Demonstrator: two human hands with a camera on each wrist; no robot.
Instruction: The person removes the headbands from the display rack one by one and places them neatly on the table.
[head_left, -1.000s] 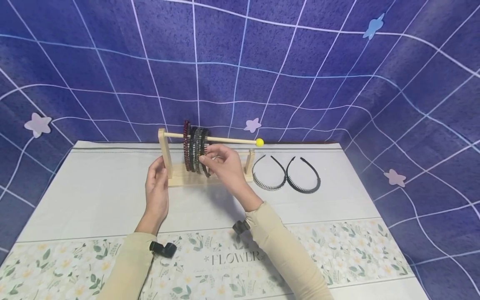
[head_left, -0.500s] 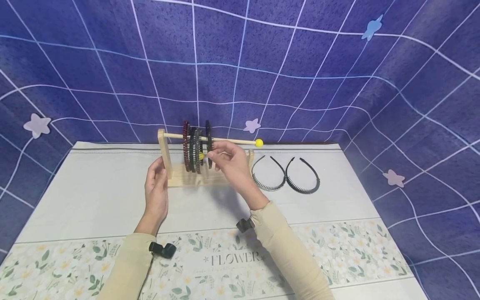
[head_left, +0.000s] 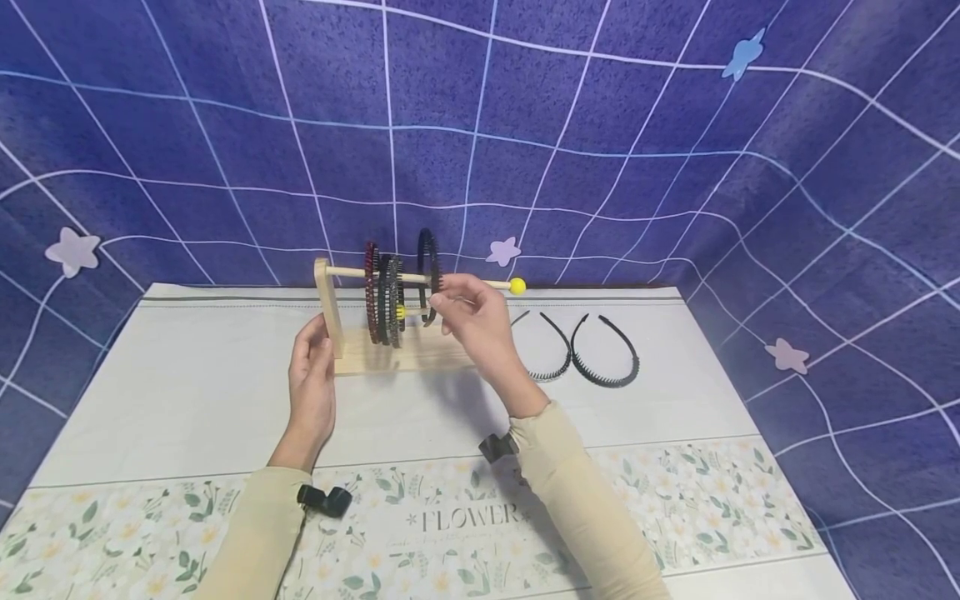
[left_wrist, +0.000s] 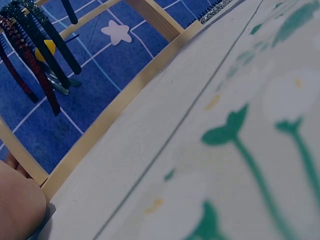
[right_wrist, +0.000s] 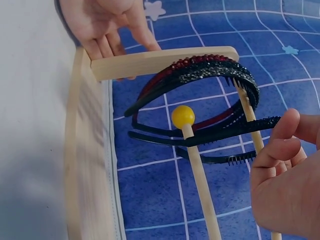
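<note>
My left hand (head_left: 311, 383) holds the left post (head_left: 329, 308) of a wooden headband stand, thumb in front and fingers partly behind it. With thumb and fingers my right hand (head_left: 483, 329) pinches a black toothed headband (head_left: 426, 250). That headband still loops around the upper rod (head_left: 348, 271), apart from the others. Left of it hang several headbands close together, among them a dark red one (head_left: 371, 292) and a glittery grey one (head_left: 395, 304). In the right wrist view, the pinched headband's arm (right_wrist: 220, 134) passes close to the lower rod's yellow ball (right_wrist: 183, 116).
Another yellow ball (head_left: 517, 286) caps the upper rod's right end. On the white table, right of the stand, lie a headband (head_left: 561, 337) partly behind my right hand and a black one (head_left: 637, 360). A blue gridded cloth (head_left: 300, 150) rises behind.
My right hand has drawn the black headband to the right along the upper rod, away from the cluster, raising it slightly. My left hand has stayed on the post.
</note>
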